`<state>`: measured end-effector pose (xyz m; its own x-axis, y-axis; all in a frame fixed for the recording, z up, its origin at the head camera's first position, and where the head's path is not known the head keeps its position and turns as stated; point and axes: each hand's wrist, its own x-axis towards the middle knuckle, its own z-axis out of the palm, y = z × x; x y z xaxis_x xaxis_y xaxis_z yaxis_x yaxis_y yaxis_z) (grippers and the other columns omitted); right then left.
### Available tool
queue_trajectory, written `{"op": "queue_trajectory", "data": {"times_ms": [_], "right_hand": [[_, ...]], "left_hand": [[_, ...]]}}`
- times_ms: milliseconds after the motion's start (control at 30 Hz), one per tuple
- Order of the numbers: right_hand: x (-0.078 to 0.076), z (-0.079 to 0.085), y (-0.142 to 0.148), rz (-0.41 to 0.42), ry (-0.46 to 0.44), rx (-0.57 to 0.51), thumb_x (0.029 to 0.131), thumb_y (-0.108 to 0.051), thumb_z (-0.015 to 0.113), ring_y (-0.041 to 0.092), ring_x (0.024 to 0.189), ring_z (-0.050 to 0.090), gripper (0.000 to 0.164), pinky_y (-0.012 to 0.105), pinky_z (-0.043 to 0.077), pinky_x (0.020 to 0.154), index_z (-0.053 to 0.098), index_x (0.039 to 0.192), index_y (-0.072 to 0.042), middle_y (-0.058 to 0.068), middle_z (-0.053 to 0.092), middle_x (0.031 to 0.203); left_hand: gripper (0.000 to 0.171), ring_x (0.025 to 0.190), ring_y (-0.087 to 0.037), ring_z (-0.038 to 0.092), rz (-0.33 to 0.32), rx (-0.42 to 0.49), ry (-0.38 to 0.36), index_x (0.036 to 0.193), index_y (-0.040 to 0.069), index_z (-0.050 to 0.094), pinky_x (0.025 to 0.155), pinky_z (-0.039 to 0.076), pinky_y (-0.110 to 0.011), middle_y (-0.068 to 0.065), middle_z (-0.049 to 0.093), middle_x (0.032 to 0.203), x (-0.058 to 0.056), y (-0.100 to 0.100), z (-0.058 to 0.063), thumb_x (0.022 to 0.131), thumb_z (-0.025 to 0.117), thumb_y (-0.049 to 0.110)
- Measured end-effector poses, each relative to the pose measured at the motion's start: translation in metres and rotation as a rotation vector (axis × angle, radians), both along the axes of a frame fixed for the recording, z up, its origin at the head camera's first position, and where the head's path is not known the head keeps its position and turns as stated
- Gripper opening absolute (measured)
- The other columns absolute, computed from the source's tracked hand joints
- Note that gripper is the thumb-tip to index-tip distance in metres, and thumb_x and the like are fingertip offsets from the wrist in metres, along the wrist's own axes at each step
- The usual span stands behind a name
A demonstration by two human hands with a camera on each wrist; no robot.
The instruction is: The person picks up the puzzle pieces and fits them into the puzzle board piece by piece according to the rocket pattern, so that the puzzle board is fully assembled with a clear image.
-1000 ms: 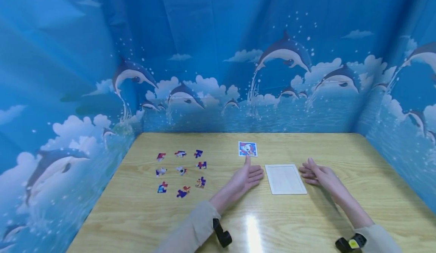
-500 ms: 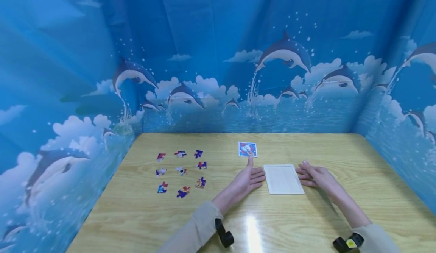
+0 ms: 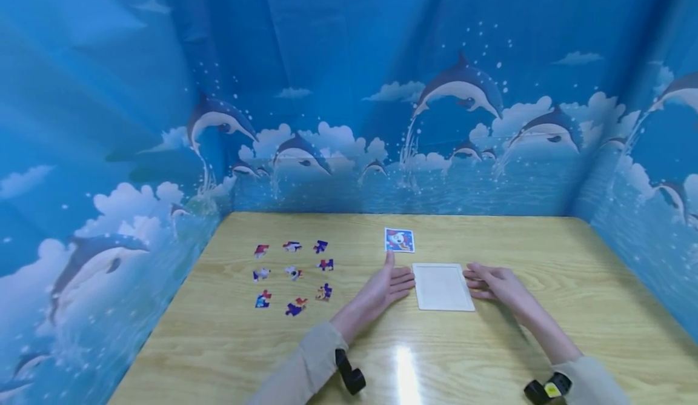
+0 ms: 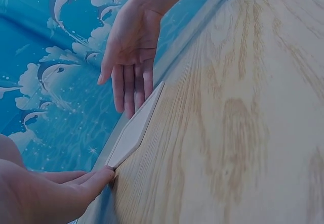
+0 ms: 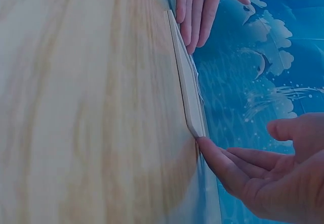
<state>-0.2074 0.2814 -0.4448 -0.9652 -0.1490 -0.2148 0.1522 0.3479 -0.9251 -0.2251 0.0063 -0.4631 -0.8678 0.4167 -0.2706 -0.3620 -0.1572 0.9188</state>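
Observation:
A white square puzzle frame [image 3: 444, 287] lies flat on the wooden table between both hands. On its left side, the left hand [image 3: 382, 291] touches the edge with straight fingertips, thumb raised. The right hand [image 3: 503, 288] has its straight fingers at the opposite edge. In the left wrist view the left hand's fingertips [image 4: 104, 175] meet the frame's edge, and the right wrist view has a right fingertip [image 5: 205, 144] against its corner. Neither hand curls round the frame.
Several loose jigsaw pieces [image 3: 293, 273] are laid out in rows on the left of the table [image 3: 218, 344]. A small picture card [image 3: 399, 240] with a cartoon dog lies behind the left thumb. A blue dolphin-print curtain [image 3: 327, 90] encloses the back and sides.
The white puzzle frame has slid left across the table, with the right hand moving left alongside it. The left hand has shifted slightly left too. The head view has turned slightly.

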Motion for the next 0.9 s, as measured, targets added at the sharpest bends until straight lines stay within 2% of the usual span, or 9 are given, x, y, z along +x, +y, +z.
{"op": "queue_trajectory", "data": {"times_ms": [167,433,900], "right_hand": [[-0.001,-0.001,-0.009,0.011,-0.001,-0.009,0.112,-0.028,0.038,0.032,0.124,0.060,0.061,0.032,0.057,0.093,0.027,0.147,0.021,0.036,0.042,0.147],[-0.002,0.001,-0.024,0.034,-0.001,-0.026,0.112,-0.026,0.039,0.039,0.127,0.058,0.060,0.033,0.057,0.093,0.027,0.146,0.022,0.037,0.041,0.147],[-0.004,0.000,-0.050,0.071,0.003,-0.034,0.111,-0.021,0.041,0.041,0.125,0.059,0.056,0.034,0.057,0.095,0.032,0.143,0.023,0.036,0.044,0.144]], "left_hand": [[0.102,0.133,-0.037,0.054,0.024,-0.010,-0.010,0.146,-0.012,0.040,0.114,0.041,-0.044,-0.029,0.049,0.146,-0.002,-0.010,0.001,0.096,0.028,0.076],[0.092,0.135,-0.039,0.052,0.013,-0.037,0.023,0.146,-0.014,0.038,0.115,0.040,-0.044,-0.031,0.047,0.147,-0.001,-0.028,0.004,0.104,0.021,0.066],[0.093,0.132,-0.038,0.055,0.060,-0.056,-0.008,0.145,-0.012,0.041,0.114,0.041,-0.044,-0.030,0.050,0.145,-0.003,-0.056,0.006,0.103,0.023,0.068]]}}
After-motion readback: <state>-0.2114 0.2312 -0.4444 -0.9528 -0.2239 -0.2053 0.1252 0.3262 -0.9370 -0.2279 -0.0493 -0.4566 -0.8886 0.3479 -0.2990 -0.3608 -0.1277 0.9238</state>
